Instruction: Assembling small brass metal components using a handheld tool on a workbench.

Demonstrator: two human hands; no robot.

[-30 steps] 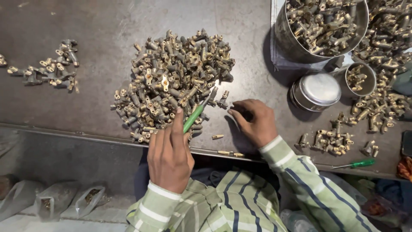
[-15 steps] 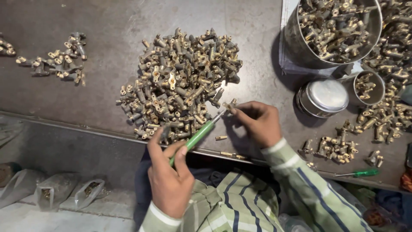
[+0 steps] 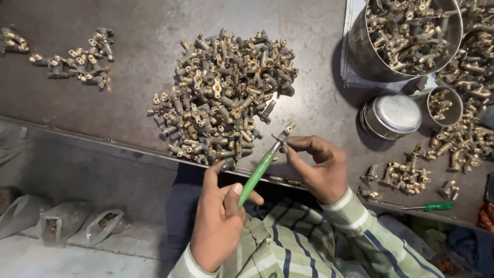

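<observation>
a: head view, what is held?
b: a green-handled screwdriver (image 3: 259, 174) is gripped in the closed left hand (image 3: 218, 219); a small brass fitting (image 3: 284, 133) is pinched at its tip by the right hand (image 3: 316, 167).
a: where is that?
b: just below the brass pile (image 3: 221, 95), above the table edge (image 3: 77, 136).

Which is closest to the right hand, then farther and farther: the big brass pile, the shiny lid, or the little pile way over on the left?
From the right hand:
1. Big brass pile, just up and left of it.
2. Shiny lid, up and to the right; nearly as close, hard to rank.
3. Little pile, far left of the table.
</observation>
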